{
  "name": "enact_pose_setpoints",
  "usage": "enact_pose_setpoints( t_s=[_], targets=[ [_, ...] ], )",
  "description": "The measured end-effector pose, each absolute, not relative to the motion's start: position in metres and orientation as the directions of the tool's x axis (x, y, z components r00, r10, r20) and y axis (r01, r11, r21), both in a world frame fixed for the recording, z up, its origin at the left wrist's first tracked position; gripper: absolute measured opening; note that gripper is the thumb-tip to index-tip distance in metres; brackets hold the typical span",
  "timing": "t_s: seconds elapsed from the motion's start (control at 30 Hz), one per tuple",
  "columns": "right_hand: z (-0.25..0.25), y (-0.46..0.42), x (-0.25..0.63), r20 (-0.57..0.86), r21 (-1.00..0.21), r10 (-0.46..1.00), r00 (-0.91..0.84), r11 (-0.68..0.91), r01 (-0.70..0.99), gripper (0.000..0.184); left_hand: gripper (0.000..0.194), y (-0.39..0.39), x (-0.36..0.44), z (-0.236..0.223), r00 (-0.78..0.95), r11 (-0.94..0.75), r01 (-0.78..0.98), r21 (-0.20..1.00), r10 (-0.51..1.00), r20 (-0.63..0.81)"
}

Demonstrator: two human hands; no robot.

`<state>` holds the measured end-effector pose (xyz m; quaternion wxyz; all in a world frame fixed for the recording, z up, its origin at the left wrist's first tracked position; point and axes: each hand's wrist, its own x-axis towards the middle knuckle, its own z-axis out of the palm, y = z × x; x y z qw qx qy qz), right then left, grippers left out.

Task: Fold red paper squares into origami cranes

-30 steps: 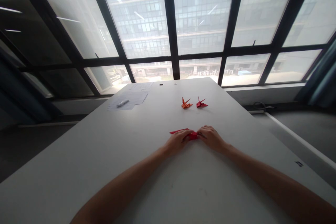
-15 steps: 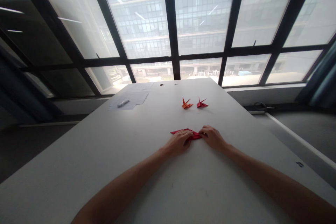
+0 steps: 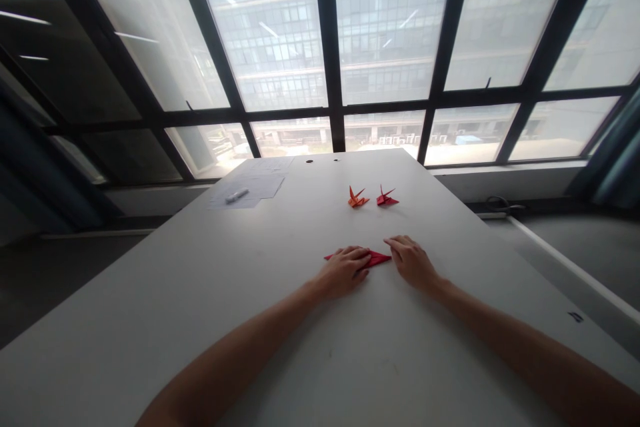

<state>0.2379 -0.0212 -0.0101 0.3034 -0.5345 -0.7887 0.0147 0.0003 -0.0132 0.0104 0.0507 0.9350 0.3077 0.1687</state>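
A piece of red folded paper (image 3: 379,259) lies flat on the white table, a long narrow shape with pointed ends. My left hand (image 3: 345,270) rests on it, fingers laid flat across its middle and covering much of it. Just beside the paper's right tip is my right hand (image 3: 413,262), its index finger stretched out and apart from the paper; nothing shows in its fingers. Farther back stand an orange paper crane (image 3: 357,198) and a red paper crane (image 3: 387,197), side by side.
White paper sheets (image 3: 273,185) lie at the table's back left, with a pale marker-like object (image 3: 237,195) on them. The white table (image 3: 250,347) reaches to the large windows. A small dark mark (image 3: 575,317) sits near its right edge.
My right hand has let go of the paper's right end and lifted slightly, its index finger now extended. The red paper now lies flatter and narrower. My left hand stays on it.
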Motion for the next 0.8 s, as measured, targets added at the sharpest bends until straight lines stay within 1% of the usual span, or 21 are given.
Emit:
enact_pose_setpoints(
  t_s=[0.07, 0.2, 0.23, 0.3, 0.37, 0.47, 0.53, 0.6, 0.7, 0.8],
  targets=[
    [-0.012, -0.025, 0.233, 0.406, -0.331, 0.855, -0.321, 0.466, 0.821, 0.042, 0.038, -0.014, 0.000, 0.010, 0.735, -0.793, 0.574, 0.205, 0.609, 0.299],
    [-0.016, -0.030, 0.227, 0.209, -0.316, 0.840, -0.501, 0.543, 0.778, 0.055, 0.036, -0.014, 0.001, 0.007, 0.699, -0.769, 0.606, 0.205, 0.637, 0.324],
    [-0.017, -0.031, 0.227, 0.178, -0.317, 0.833, -0.523, 0.552, 0.771, 0.057, 0.036, -0.013, 0.001, 0.006, 0.690, -0.763, 0.613, 0.204, 0.643, 0.331],
    [-0.017, -0.031, 0.227, 0.156, -0.323, 0.836, -0.526, 0.546, 0.773, 0.056, 0.035, -0.012, 0.001, 0.004, 0.676, -0.754, 0.624, 0.207, 0.653, 0.340],
    [-0.018, -0.029, 0.229, 0.176, -0.332, 0.861, -0.478, 0.509, 0.794, 0.051, 0.033, -0.010, 0.001, 0.003, 0.669, -0.748, 0.628, 0.214, 0.659, 0.344],
    [-0.020, -0.023, 0.234, 0.267, -0.361, 0.904, -0.334, 0.416, 0.835, 0.041, 0.031, -0.009, 0.000, 0.003, 0.660, -0.740, 0.630, 0.235, 0.670, 0.340],
    [-0.021, -0.018, 0.240, 0.345, -0.417, 0.909, -0.235, 0.373, 0.829, 0.033, 0.031, -0.008, 0.000, 0.003, 0.650, -0.730, 0.634, 0.254, 0.682, 0.336],
    [-0.021, -0.013, 0.244, 0.413, -0.481, 0.893, -0.179, 0.381, 0.789, 0.025, 0.032, -0.009, -0.001, 0.004, 0.644, -0.726, 0.630, 0.276, 0.687, 0.338],
    [-0.021, -0.010, 0.248, 0.458, -0.528, 0.863, -0.215, 0.459, 0.714, 0.018, 0.032, -0.009, 0.000, 0.006, 0.644, -0.730, 0.611, 0.307, 0.684, 0.344],
    [-0.019, -0.011, 0.246, 0.443, -0.523, 0.852, -0.279, 0.498, 0.692, 0.018, 0.025, -0.009, 0.000, 0.006, 0.643, -0.734, 0.594, 0.329, 0.680, 0.354]
  ],
)
